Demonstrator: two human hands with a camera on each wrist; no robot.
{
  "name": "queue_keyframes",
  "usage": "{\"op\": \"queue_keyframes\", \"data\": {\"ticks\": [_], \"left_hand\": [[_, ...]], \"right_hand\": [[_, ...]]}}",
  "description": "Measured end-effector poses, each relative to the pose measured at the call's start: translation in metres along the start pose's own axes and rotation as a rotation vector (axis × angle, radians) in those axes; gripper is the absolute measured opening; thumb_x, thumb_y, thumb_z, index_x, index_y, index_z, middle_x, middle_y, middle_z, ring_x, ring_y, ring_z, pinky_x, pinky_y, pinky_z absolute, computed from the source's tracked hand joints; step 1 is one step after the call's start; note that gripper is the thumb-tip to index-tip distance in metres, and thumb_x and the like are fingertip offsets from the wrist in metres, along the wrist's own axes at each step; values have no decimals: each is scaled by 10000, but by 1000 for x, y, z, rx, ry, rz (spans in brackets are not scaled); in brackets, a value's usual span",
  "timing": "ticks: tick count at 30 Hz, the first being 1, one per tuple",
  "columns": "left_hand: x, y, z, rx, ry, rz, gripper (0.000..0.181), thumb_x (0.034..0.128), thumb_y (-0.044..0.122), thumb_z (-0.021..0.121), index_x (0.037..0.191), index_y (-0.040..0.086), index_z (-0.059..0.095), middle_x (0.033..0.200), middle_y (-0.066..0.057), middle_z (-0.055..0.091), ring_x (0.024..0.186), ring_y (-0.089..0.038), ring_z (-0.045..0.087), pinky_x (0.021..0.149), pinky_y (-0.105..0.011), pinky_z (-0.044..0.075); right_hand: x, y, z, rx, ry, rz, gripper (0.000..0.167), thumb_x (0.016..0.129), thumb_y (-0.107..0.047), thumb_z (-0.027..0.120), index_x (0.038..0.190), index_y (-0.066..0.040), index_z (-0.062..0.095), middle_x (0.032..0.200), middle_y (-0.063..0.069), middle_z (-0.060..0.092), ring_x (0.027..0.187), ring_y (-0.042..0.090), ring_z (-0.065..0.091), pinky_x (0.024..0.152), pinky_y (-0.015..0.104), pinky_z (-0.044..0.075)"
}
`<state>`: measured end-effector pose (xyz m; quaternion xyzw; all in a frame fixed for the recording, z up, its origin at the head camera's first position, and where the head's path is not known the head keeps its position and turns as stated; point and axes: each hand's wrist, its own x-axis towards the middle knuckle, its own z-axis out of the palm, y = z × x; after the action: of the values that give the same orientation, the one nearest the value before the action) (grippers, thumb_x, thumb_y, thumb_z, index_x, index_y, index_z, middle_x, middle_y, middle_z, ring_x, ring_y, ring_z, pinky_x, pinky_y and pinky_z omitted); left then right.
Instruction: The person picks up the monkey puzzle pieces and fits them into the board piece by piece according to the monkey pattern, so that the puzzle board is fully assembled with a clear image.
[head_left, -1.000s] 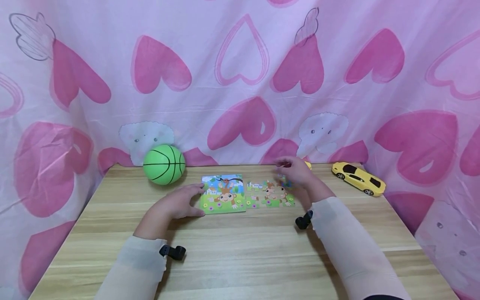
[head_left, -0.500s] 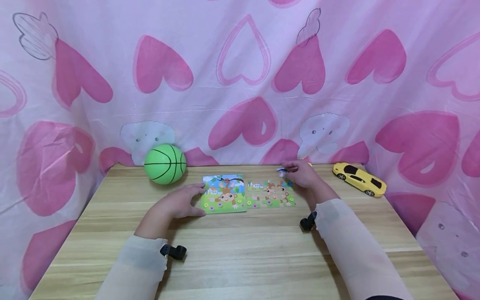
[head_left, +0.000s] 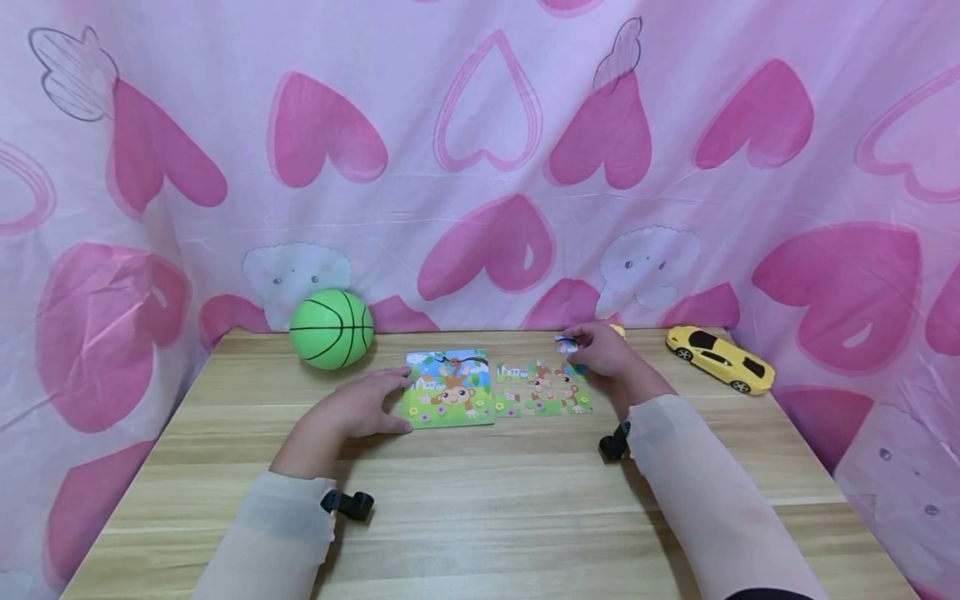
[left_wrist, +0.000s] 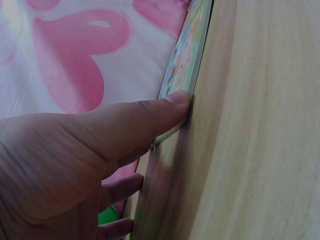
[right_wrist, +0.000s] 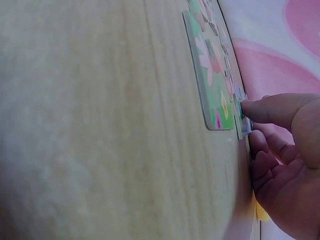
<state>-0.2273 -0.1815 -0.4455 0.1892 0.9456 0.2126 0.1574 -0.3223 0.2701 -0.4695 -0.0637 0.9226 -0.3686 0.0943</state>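
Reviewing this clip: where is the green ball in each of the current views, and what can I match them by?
Head: the green ball is left of centre, near the far left corner of the table.
Left wrist: only a small green patch shows, bottom left of centre, between two fingers of the left hand.
Right wrist: not in it.
Shared landmark: the pink heart-print curtain, in all three views.

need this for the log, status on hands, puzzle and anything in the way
Left hand touching picture at left side, right hand pinching piece. Puzzle beside picture, gaps showing. Ball and car off to sides, seemingly not blocking.
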Motion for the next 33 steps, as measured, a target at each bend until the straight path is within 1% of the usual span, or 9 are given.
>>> {"op": "queue_keyframes", "data": {"ticks": [4, 7, 13, 18, 23, 27, 33], "left_hand": [[0, 1, -1, -10, -1, -6, 783, 897, 386, 873, 1560, 123, 550, 1748, -66, 384, 1628, -404, 318, 1334, -615, 297], [0, 1, -1, -11, 1, -8, 782, 895, 385, 875, 1558, 124, 553, 1747, -64, 386, 1627, -403, 320, 1333, -614, 299], [0, 0, -1, -6, 0, -5, 785, 894, 385, 876, 1562, 129, 553, 1746, -60, 388, 1626, -404, 322, 1334, -615, 298], [0, 0, -1, -12, -2, -8, 791, 894, 382, 877, 1567, 129, 547, 1748, -61, 385, 1628, -406, 318, 1334, -618, 294], [0, 1, -1, -10, 4, -5, 799, 890, 388, 880, 1568, 128, 546, 1748, -57, 386, 1627, -405, 319, 1333, -618, 296], [-1, 1, -1, -8, 5, -5, 803, 891, 393, 879, 1571, 128, 543, 1750, -53, 382, 1630, -398, 318, 1336, -611, 294], [-1, 2, -2, -14, 3, -12, 798, 894, 386, 877, 1571, 127, 543, 1752, -54, 378, 1635, -392, 312, 1341, -607, 287]], "right_hand": [[2, -2, 1, 3, 2, 11, 459, 965, -76, 764, 1417, -78, 681, 1472, 172, 628, 1267, 333, 552, 1202, 540, 480], [5, -2, 2, 8, 2, 21, 493, 956, -59, 767, 1437, -78, 662, 1501, 181, 603, 1315, 355, 557, 1237, 564, 467], [6, -4, 2, 27, 2, 56, 557, 957, -37, 771, 1488, -115, 620, 1510, 159, 536, 1310, 357, 529, 1229, 557, 485], [5, -6, 2, 28, 8, 57, 614, 959, -39, 778, 1536, -94, 578, 1528, 162, 487, 1322, 355, 513, 1232, 553, 486], [6, -7, -1, -4, 9, 51, 601, 966, -33, 767, 1535, -77, 578, 1503, 172, 497, 1295, 341, 521, 1208, 536, 510], [7, -7, -3, -28, 6, 66, 595, 970, -30, 759, 1535, -98, 587, 1470, 157, 504, 1265, 331, 512, 1171, 519, 535], [7, -10, -3, -9, -10, 104, 598, 981, -35, 746, 1549, -100, 569, 1510, 165, 511, 1275, 344, 519, 1177, 531, 540]]}}
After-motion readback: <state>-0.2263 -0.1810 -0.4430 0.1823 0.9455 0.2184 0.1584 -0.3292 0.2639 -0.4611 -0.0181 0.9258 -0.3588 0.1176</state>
